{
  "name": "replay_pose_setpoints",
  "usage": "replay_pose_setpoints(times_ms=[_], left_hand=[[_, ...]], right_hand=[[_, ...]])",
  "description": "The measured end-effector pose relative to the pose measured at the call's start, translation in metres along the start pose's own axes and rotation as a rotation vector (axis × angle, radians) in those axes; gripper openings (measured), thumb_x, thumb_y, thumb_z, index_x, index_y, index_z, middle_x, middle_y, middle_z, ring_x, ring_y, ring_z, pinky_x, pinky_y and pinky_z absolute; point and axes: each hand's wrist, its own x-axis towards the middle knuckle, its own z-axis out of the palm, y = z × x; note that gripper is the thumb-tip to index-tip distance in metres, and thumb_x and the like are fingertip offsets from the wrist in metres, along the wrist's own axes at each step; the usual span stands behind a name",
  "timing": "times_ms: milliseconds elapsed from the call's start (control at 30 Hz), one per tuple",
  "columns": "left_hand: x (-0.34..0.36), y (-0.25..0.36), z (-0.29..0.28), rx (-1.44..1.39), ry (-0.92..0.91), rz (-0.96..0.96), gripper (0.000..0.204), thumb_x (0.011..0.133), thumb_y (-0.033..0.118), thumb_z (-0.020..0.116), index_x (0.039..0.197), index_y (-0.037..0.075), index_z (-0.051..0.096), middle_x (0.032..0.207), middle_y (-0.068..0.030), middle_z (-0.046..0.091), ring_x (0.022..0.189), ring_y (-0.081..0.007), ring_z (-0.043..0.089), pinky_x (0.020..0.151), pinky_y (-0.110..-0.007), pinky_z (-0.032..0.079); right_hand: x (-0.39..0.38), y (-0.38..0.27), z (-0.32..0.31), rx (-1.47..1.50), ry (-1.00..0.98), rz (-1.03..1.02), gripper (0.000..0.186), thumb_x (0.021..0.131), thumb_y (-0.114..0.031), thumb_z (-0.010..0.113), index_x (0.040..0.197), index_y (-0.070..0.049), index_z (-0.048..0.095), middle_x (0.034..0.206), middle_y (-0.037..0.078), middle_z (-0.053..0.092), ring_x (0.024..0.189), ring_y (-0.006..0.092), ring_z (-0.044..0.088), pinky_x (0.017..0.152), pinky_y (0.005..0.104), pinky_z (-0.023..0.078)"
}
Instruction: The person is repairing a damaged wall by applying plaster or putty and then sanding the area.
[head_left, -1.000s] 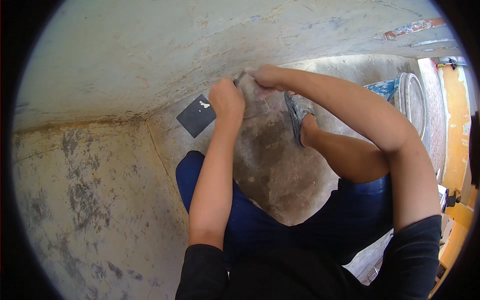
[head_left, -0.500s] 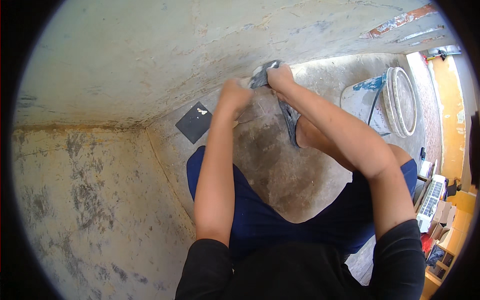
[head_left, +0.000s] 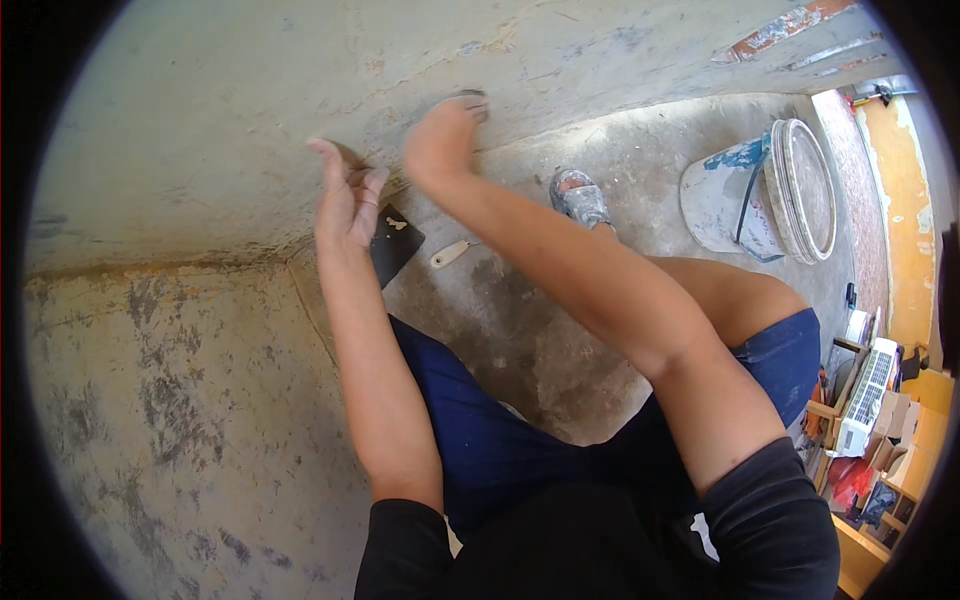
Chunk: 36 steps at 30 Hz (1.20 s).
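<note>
My left hand (head_left: 350, 203) is open beside the grey wall (head_left: 240, 120), thumb and fingers apart, with nothing visible in it. To its right, my right hand (head_left: 443, 145) is up against the wall, its fingers bent towards the surface and blurred. A thin dark edge shows at its fingertips; I cannot tell whether that is a held thing or a shadow. Below my hands lies a dark square sheet (head_left: 398, 250) with cream crumbs on it, partly covered by my left hand. A tool with a cream handle (head_left: 450, 254) lies on the floor beside it.
At the right, a white bucket (head_left: 722, 205) smeared with blue lies tipped on the concrete floor (head_left: 640, 150). My foot in a grey slipper (head_left: 582, 203) is between it and my hands. A stained wall (head_left: 190, 400) stands at my left. Boxes (head_left: 888, 425) fill the far right.
Both hands have moved left from beside the slipper to the wall. My left hand now shows spread fingers. The slippered foot shows more fully, and the cream handle has come into view.
</note>
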Motion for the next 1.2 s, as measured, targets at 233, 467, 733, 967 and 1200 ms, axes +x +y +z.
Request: replay_pose_setpoints(times_ms=[233,467,733,967,1200], left_hand=[[-0.022,0.019,-0.026,-0.271,0.176,0.129,0.095,0.087,0.068,0.063,0.151,0.003,0.035,0.149,-0.0178,0.042,0.133,-0.0323,0.047,0.117,-0.053,0.038],[-0.027,0.023,-0.036,-0.286,0.157,0.153,0.095,0.088,0.065,0.064,0.152,0.002,0.034,0.153,-0.0185,0.038,0.138,-0.0332,0.043,0.118,-0.056,0.035],[-0.007,0.016,-0.033,-0.404,-0.068,0.068,0.093,0.089,0.062,0.064,0.151,0.001,0.033,0.154,-0.0182,0.036,0.138,-0.033,0.042,0.119,-0.057,0.034],[-0.006,0.006,0.004,-0.344,-0.024,0.101,0.092,0.088,0.062,0.066,0.15,0.001,0.035,0.155,-0.0168,0.034,0.138,-0.0327,0.041,0.119,-0.058,0.034],[-0.01,0.02,-0.032,-0.301,-0.029,0.179,0.096,0.084,0.062,0.07,0.151,0.004,0.035,0.156,-0.0198,0.03,0.143,-0.0352,0.035,0.119,-0.063,0.031]], right_hand=[[0.009,-0.003,-0.026,0.404,-0.385,0.31,0.013,0.081,-0.003,0.061,0.082,0.008,0.068,0.085,0.027,0.069,0.085,0.0414,0.07,0.079,0.0484,0.055],[-0.01,-0.03,-0.059,0.487,-0.428,0.293,0.013,0.08,-0.006,0.064,0.079,0.004,0.071,0.087,0.027,0.071,0.087,0.0406,0.071,0.077,0.0469,0.056],[0.017,0.001,-0.051,0.284,-0.443,0.142,0.015,0.08,-0.009,0.064,0.074,0.002,0.072,0.081,0.023,0.071,0.086,0.0385,0.072,0.076,0.0427,0.057],[0.076,0.063,-0.007,0.363,-0.296,0.425,0.018,0.079,-0.012,0.064,0.074,0.003,0.073,0.081,0.023,0.072,0.08,0.0344,0.074,0.073,0.042,0.058],[0.016,0.008,-0.011,0.328,-0.273,-0.058,0.017,0.079,-0.012,0.065,0.08,0.001,0.075,0.087,0.023,0.073,0.084,0.0404,0.072,0.078,0.0476,0.056]])
